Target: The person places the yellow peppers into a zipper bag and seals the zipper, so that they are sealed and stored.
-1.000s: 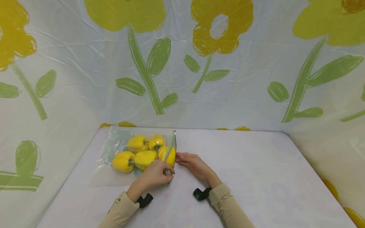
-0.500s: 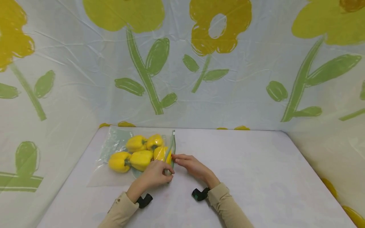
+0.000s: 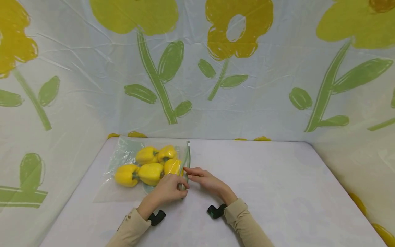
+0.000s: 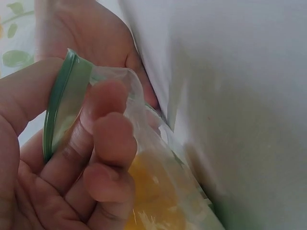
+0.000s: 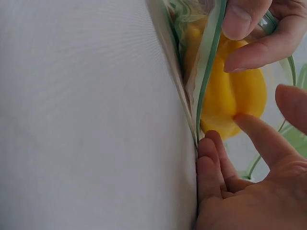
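A clear zip bag (image 3: 126, 151) with a green zip edge lies on the table, its mouth facing right. Several yellow bell peppers (image 3: 150, 174) are inside it. My left hand (image 3: 169, 188) grips the near side of the mouth, and its curled fingers hold the green zip strip (image 4: 60, 103) in the left wrist view. At the opening is my right hand (image 3: 210, 180), its fingers extended. In the right wrist view its index fingertip touches the pepper nearest the mouth (image 5: 240, 91), while the other fingers lie low by the bag's lower lip.
The white table (image 3: 262, 192) stretches to the right of the bag. Behind it hangs a flower-printed sheet (image 3: 262, 109), with similar sheets on both sides. A black wrist-worn device (image 3: 157, 217) sits at the left wrist, another (image 3: 216, 211) at the right.
My right hand has moved left into the bag's mouth. The front peppers have slid left, deeper into the bag. My left hand keeps its hold on the edge.
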Action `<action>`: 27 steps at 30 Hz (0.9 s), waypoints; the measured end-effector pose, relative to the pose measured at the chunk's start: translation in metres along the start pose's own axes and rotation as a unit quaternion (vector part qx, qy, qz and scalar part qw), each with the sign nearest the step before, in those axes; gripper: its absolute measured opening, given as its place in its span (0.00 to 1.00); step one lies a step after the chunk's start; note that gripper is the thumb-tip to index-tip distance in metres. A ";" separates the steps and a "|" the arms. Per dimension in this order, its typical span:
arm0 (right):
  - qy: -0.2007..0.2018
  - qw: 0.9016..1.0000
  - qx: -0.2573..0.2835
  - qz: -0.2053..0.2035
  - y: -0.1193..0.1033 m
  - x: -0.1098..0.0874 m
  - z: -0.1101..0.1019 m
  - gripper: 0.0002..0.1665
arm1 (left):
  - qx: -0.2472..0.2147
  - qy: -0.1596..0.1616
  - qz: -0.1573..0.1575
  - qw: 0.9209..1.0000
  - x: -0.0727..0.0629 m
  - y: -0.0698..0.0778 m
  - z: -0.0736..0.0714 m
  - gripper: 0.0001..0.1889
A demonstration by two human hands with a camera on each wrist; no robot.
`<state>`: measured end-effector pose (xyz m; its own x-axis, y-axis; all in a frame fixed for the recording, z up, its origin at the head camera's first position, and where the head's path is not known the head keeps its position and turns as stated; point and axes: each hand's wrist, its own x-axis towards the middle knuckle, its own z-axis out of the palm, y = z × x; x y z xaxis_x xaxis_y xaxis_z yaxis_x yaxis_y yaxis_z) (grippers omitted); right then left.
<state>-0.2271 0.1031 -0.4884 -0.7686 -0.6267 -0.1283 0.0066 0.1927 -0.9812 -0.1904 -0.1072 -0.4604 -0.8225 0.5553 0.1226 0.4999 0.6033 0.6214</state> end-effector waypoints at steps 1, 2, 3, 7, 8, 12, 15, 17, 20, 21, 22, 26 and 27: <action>-0.003 1.000 -0.002 -0.006 0.001 0.000 -0.001 0.27 | 0.000 0.000 0.001 1.000 0.000 0.000 0.000 0.04; -0.004 1.000 0.000 -0.009 0.002 0.001 -0.001 0.27 | 0.000 0.000 0.002 1.000 0.000 0.001 0.000 0.04; -0.006 1.000 0.004 -0.013 0.003 0.001 -0.002 0.27 | 0.000 0.001 0.003 1.000 0.000 0.001 0.000 0.04; -0.014 0.999 0.020 -0.028 0.005 0.002 -0.004 0.28 | 0.006 0.002 0.008 1.000 0.000 0.001 0.001 0.04; -0.013 0.999 0.024 -0.028 0.005 0.002 -0.004 0.29 | 0.008 0.003 0.009 1.000 0.000 0.001 0.001 0.04; -0.014 0.999 0.016 -0.029 0.004 0.002 -0.004 0.30 | 0.015 0.004 0.008 1.000 0.001 0.000 0.002 0.04; -0.014 1.000 0.009 -0.021 0.002 0.001 -0.002 0.30 | 0.014 0.002 0.006 1.000 0.001 0.000 0.003 0.04; -0.014 1.000 0.008 -0.017 0.001 0.000 -0.001 0.30 | 0.013 0.002 0.006 1.000 0.002 0.001 0.002 0.04; -0.009 1.000 0.000 -0.010 0.000 0.001 0.001 0.29 | 0.012 0.002 0.008 1.000 0.002 0.001 0.002 0.04; -0.007 1.000 -0.004 -0.009 -0.001 0.001 0.002 0.29 | 0.012 0.003 0.009 1.000 0.001 0.001 0.002 0.04; -0.006 1.000 -0.009 -0.009 -0.001 0.001 0.003 0.29 | 0.012 0.004 0.010 1.000 0.001 0.001 0.002 0.04; -0.004 0.999 -0.038 -0.017 -0.002 0.003 0.006 0.28 | 0.007 0.006 0.012 1.000 0.001 -0.001 0.004 0.04; -0.003 0.999 -0.045 -0.016 -0.002 0.003 0.007 0.28 | 0.006 0.007 0.014 1.000 0.001 -0.001 0.004 0.04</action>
<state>-0.2250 0.0951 -0.4879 -0.7642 -0.6376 -0.0970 -0.0758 0.2382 -0.9682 -0.1907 -0.1050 -0.4640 -0.8117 0.5645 0.1501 0.5259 0.5943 0.6085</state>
